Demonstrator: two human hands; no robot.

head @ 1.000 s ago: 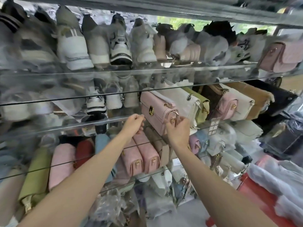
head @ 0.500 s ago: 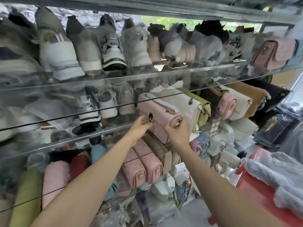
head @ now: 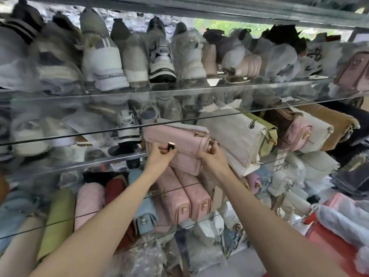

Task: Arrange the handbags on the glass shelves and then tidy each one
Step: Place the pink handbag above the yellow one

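A pink handbag with a gold clasp lies on the middle glass shelf, its front facing me. My left hand grips its front flap right by the clasp. My right hand holds the bag's right end near the gold strap fitting. To its right leans a white quilted bag with a chain, then a green bag, a small pink bag, a cream bag and a tan bag. Two pink quilted bags sit on the shelf below.
Sneakers wrapped in plastic fill the top shelf and the left of the middle shelf. The lower shelf holds green, pink, red and blue bags. Plastic-wrapped goods and a red surface lie at the lower right.
Both hands have closed onto the pink handbag: the left went from the shelf edge to the clasp, the right to the bag's right end. The view has shifted closer.
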